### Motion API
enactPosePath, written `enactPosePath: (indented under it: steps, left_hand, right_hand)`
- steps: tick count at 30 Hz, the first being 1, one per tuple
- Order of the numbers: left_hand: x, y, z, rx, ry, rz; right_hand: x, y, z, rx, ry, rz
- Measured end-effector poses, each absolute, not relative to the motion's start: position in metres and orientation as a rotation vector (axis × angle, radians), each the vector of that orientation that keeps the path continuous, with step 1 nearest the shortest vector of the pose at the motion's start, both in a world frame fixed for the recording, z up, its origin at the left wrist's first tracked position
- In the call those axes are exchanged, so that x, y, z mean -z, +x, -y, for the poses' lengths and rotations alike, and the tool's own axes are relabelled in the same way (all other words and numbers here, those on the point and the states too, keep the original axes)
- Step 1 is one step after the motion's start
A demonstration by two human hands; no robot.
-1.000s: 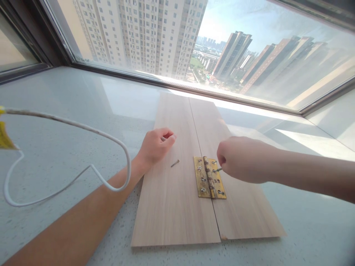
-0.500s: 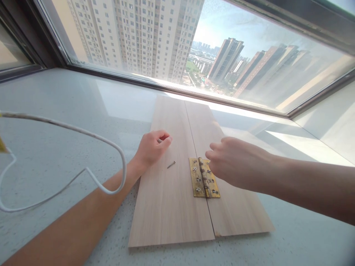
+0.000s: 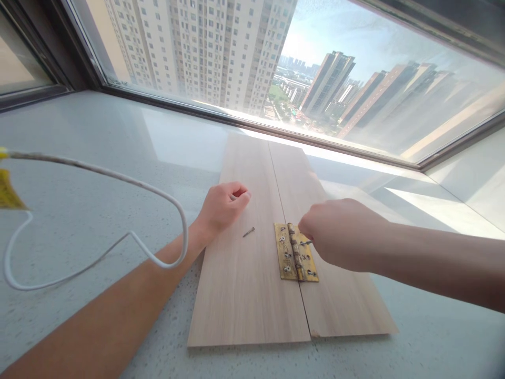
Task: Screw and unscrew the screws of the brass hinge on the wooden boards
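Note:
My right hand (image 3: 343, 231) is closed in a pinch above the right leaf of a brass-coloured butt hinge (image 3: 296, 258). A thin metal screw (image 3: 306, 242) shows at its fingertips, by a hole in that leaf; its far end is hidden by the fingers. The hinge lies open across the seam between two pale wooden boards (image 3: 252, 295), with several screw heads in its holes. My left hand (image 3: 224, 205) rests curled on the left board, and something small and pale shows between its fingers. A loose screw (image 3: 249, 231) lies on the board between that hand and the hinge.
A white cable (image 3: 158, 195) with a yellow tag (image 3: 10, 189) loops in front at the left. The boards lie on a speckled pale sill (image 3: 98, 158), their far ends close to the window frame (image 3: 197, 111).
The view has shifted slightly, carrying the scene to the right. My right hand has turned at the wrist, uncovering more of the hinge and the screw at its fingertips. My left hand stays curled on the board.

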State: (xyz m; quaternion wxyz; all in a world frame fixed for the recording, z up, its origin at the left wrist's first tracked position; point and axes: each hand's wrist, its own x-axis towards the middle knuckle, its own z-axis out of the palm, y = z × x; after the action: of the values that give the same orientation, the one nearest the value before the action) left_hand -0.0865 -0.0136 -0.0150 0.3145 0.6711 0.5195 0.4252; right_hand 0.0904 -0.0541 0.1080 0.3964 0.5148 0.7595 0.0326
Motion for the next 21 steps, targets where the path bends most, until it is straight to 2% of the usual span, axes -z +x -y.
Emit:
enactPosePath:
  steps: [3, 11, 16, 19, 21]
  left_hand:
    - [0.014, -0.086, 0.014, -1.116, 1.774, -1.376]
    - [0.018, -0.087, 0.015, -1.107, 1.855, -1.388]
    - [-0.004, -0.080, 0.020, -1.134, 2.288, -1.370]
    - [-0.033, -0.071, 0.050, -0.906, 2.606, -1.288]
    - [-0.033, -0.070, 0.092, -0.627, 2.652, -1.202]
  right_hand:
    - [-0.108, 0.093, 0.053, -0.028, 1.436, -1.877]
    - [-0.102, 0.089, 0.063, -0.184, 1.239, -1.970]
    - [-0.104, 0.086, 0.065, -0.188, 1.230, -1.983]
    - [-0.104, 0.087, 0.066, -0.200, 1.215, -2.017]
    - [-0.103, 0.089, 0.067, -0.195, 1.240, -2.074]
